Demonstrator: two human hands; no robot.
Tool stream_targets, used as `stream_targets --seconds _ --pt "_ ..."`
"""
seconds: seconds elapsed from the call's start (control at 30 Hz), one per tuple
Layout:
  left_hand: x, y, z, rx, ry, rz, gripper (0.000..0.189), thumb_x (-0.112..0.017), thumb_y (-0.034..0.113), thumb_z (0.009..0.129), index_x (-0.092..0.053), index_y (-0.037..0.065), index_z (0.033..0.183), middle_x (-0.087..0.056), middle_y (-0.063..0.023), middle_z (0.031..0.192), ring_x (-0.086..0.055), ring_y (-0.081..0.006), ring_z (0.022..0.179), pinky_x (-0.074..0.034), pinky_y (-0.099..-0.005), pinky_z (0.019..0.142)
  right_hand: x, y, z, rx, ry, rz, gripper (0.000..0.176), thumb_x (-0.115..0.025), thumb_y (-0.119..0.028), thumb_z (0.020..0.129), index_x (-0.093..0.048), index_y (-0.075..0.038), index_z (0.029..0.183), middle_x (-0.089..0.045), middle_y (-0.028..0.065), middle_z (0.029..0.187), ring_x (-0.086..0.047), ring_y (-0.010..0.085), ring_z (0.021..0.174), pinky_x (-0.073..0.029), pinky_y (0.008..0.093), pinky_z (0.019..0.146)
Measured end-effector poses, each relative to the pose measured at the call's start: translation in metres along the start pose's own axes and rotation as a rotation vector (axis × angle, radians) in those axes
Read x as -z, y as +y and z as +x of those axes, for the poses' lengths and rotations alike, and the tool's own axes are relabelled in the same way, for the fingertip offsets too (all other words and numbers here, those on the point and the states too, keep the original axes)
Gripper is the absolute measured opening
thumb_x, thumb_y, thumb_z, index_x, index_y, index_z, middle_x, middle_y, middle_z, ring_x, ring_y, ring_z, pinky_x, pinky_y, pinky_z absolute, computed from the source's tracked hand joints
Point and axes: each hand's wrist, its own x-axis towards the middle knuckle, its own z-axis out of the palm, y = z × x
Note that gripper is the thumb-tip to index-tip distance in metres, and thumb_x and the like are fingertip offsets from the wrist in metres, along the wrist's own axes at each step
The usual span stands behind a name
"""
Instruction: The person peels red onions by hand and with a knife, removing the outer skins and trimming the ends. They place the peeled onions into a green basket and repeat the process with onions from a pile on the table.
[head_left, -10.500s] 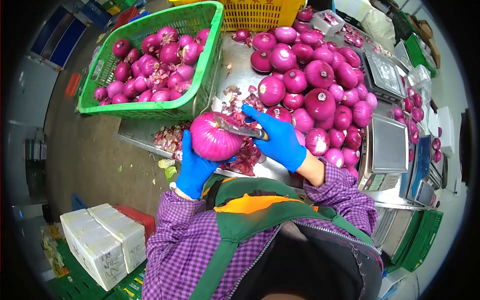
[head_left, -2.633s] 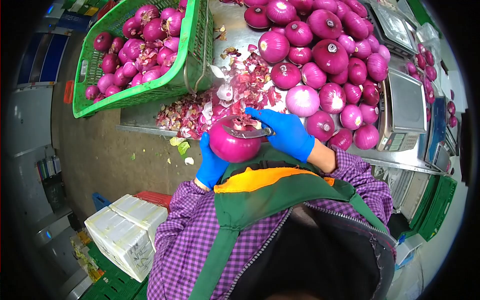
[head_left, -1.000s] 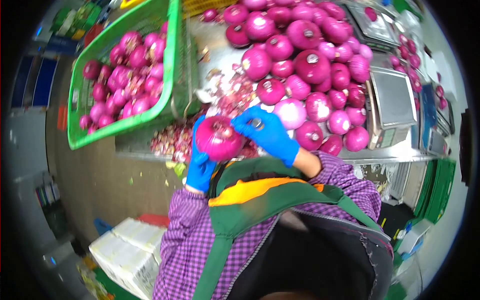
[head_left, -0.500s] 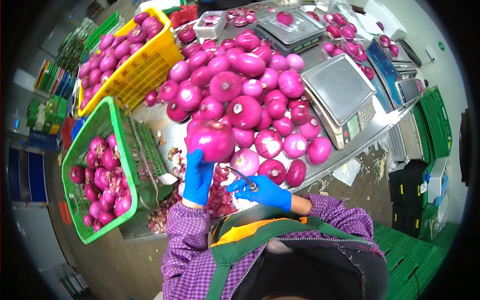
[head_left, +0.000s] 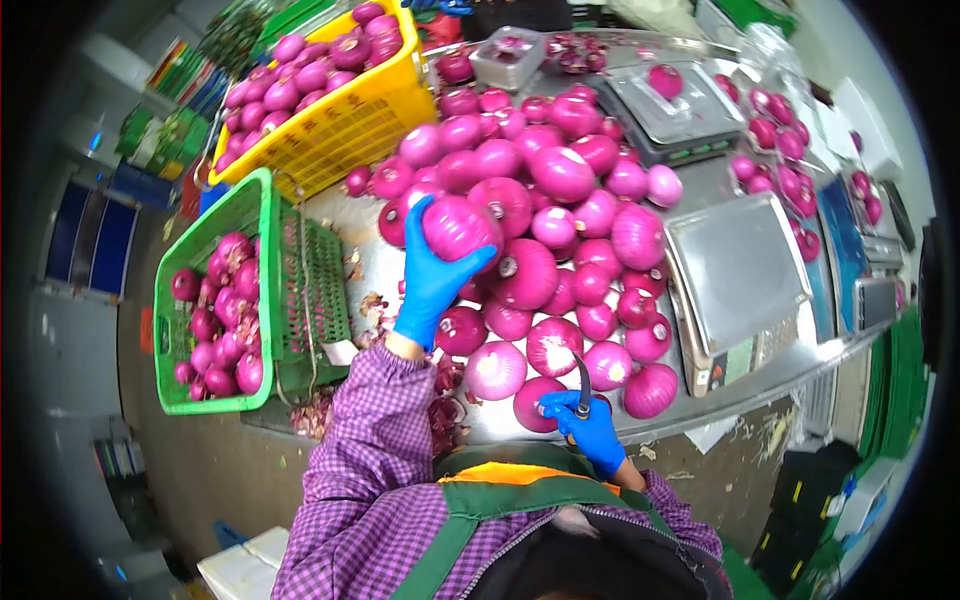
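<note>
Blue gloves (head_left: 425, 300) cover both your hands: nearest you, the right hand (head_left: 594, 432) closes around a small knife (head_left: 584, 380), its curved blade pointing away from you. Farther out, your left hand (head_left: 432, 285) cups a large red onion (head_left: 459, 228) at the left side of the onion pile (head_left: 553, 228); whether it touches the others cannot be told. Left of it stands a green crate (head_left: 268, 300) of onions, and beyond that a yellow crate (head_left: 345, 140) heaped with more.
</note>
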Motion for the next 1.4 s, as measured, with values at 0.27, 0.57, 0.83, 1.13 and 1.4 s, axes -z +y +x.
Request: stream_targets --seconds 0.27,0.57,0.83,1.13,1.4 --pt "0.107 -0.145 -0.017 0.277 0.549 0.375 0.095 -0.087 0.022 0.057 -0.034 0.006 0.134 -0.044 -0.0135 0.127 -0.052 -0.0276 0.11 -0.047 -0.0374 0.092 -0.03 -0.009 0.041 0.132 -0.142 -0.115 0.016 -0.065 -0.009 0.086 -0.066 0.001 0.099 -0.069 0.0071 0.094 -0.063 0.011 0.084 -0.05 0.0265 0.077" --pt "0.089 -0.184 0.007 0.635 0.506 0.327 0.112 -0.085 0.039 0.055 -0.025 0.004 0.142 -0.036 -0.0227 0.138 -0.04 -0.0361 0.126 -0.038 -0.0438 0.103 -0.077 0.002 0.031 0.068 -0.16 -0.307 0.014 -0.065 -0.006 0.085 -0.066 0.001 0.097 -0.068 0.0056 0.085 -0.061 0.0103 0.078 -0.049 0.026 0.072" --pt "0.131 -0.105 -0.121 0.397 -0.179 0.125 0.084 -0.07 0.036 0.081 -0.023 0.008 0.146 -0.026 -0.024 0.147 -0.025 -0.0323 0.138 -0.025 -0.0402 0.111 -0.107 0.015 0.041 0.099 -0.38 -0.298 0.008 -0.067 0.005 0.074 -0.064 0.0 0.08 -0.065 0.0075 0.081 -0.062 0.0148 0.074 -0.049 0.0279 0.068" --pt "0.422 0.072 -0.17 0.637 -0.482 -0.311 0.033 -0.058 0.014 0.091 -0.057 -0.003 0.119 -0.064 -0.0104 0.111 -0.06 -0.0176 0.1 -0.048 -0.0313 0.089 -0.174 0.01 0.07 -0.047 -0.375 -0.306 0.03 -0.066 0.005 0.078 -0.062 0.002 0.108 -0.065 0.005 0.091 -0.061 0.0106 0.078 -0.049 0.0242 0.07" --pt "0.605 -0.109 -0.02 0.28 0.411 0.556 0.066 -0.072 0.03 0.081 -0.043 0.002 0.133 -0.053 -0.0177 0.128 -0.051 -0.0289 0.118 -0.042 -0.038 0.098 -0.213 0.012 0.074 -0.011 -0.289 -0.279 0.013 -0.063 -0.01 0.086 -0.063 0.001 0.08 -0.064 0.0076 0.076 -0.055 0.01 0.058 -0.043 0.0236 0.053"
